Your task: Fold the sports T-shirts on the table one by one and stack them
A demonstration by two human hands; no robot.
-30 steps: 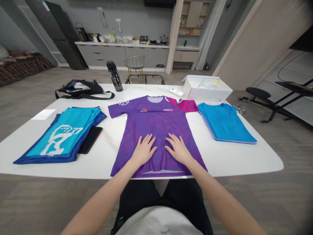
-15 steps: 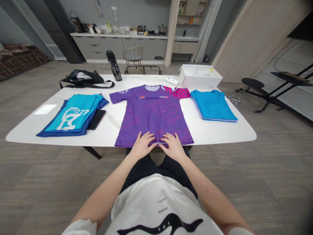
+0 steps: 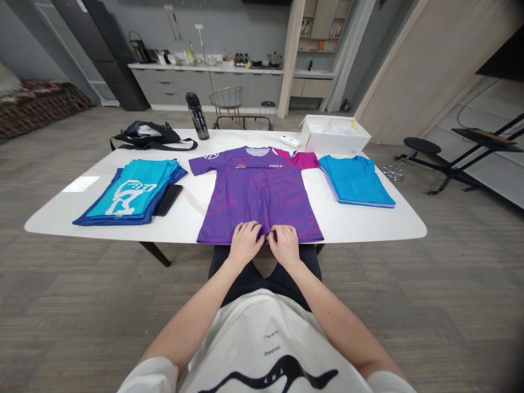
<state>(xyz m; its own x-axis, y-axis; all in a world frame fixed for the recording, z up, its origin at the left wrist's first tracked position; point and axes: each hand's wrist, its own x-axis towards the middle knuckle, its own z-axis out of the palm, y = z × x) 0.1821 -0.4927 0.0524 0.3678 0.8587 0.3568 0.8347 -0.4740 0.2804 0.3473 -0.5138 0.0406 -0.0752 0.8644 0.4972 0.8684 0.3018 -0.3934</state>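
Observation:
A purple T-shirt [image 3: 257, 191] with one pink-striped sleeve lies spread on the white table [image 3: 368, 226], collar away from me and hem along the near edge. My left hand [image 3: 246, 240] is closed on the hem, a little left of its middle. Close beside it, my right hand [image 3: 284, 244] pinches the same hem, fingers curled. Left of the shirt lie folded turquoise and dark blue garments [image 3: 131, 191] with a white print. To the right is a folded stack of blue cloth [image 3: 358, 180], with a lilac layer under it.
A black phone [image 3: 168, 200] touches the left stack. Further back are a black waist bag [image 3: 151, 134], a dark bottle [image 3: 197, 115], a small white device [image 3: 290, 141] and an open white box [image 3: 335, 134]. Chairs and a kitchen counter [image 3: 221, 68] stand beyond the table.
Both hands have gone from lying flat with spread fingers to curled fingers gripping the hem. The shirt still lies spread out. The camera view has shifted slightly.

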